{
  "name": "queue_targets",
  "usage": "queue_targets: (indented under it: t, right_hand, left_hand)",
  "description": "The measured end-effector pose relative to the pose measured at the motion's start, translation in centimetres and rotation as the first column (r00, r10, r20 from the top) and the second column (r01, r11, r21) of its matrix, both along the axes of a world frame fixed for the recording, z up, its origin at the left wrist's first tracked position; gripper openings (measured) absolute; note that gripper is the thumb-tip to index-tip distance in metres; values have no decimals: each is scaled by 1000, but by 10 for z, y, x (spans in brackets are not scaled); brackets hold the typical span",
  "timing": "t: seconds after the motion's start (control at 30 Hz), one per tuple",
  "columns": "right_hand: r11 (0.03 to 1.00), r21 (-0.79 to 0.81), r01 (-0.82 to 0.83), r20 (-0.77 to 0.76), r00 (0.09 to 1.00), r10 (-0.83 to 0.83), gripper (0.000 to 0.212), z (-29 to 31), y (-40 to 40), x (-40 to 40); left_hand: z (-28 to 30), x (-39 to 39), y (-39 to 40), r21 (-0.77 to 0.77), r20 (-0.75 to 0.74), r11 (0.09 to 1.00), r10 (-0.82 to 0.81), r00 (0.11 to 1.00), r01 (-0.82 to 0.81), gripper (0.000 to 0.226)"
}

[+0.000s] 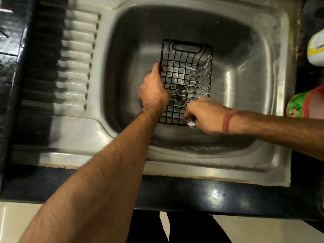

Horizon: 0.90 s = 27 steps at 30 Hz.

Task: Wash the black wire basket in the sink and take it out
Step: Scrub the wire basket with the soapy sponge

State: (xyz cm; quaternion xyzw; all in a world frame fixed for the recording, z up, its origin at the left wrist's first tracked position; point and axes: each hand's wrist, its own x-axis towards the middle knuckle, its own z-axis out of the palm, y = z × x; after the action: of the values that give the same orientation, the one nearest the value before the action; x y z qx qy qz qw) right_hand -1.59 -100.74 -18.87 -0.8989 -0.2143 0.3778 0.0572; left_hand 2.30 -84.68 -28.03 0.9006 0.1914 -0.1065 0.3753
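Both my hands are down in the steel sink, on the black wire basket. It sits in the middle of the basin over the drain, its long axis running away from me, handle end pointing to the far wall. My left hand grips its left rim, fingers curled round the wire. My right hand pinches something white and sudsy at the near right corner.

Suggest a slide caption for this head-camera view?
Left hand steadies black wire basket in steel sink; right hand scrubs.
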Motion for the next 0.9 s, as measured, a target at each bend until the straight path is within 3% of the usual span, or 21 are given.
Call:
queue_targets:
  t: [0.17,0.27,0.33,0.53,0.6,0.73,0.83,0.9]
  right_hand:
    - [981,131,144,6,989,-146,36,-16,-7,-4]
    - [997,29,77,96,992,-80,34,-33,-3,-3]
    - [991,4,132,117,984,-132,25,-44,9,0]
    - [900,135,415,-70,910,-409,24,-66,25,4]
    - [927,128,353,-74,935,-346,26,-60,20,5]
    - [986,-57,154,16,988,-154,20,-48,11,15]
    - [987,-23,159,71,985,-157,26,-49,27,17]
    - [938,111,327,36,942,-333,29,-58,41,10]
  left_hand:
    - [0,1,0,-10,-12,1000,6,1000,-6,77]
    - [1,0,-1,-11,-11,1000,6,1000,-7,77]
    - [1,0,-1,-7,-7,1000,5,1000,-5,77]
    - [0,0,-1,8,1,1000,2,1000,-2,72]
    - [1,0,0,5,-2,1000,5,1000,-5,72]
    - [2,-1,-3,-19,-4,1000,13,1000,-13,74]
    - [3,-1,-2,-18,5,1000,8,1000,-8,69]
    - [2,-1,-2,-16,12,1000,3,1000,-3,67]
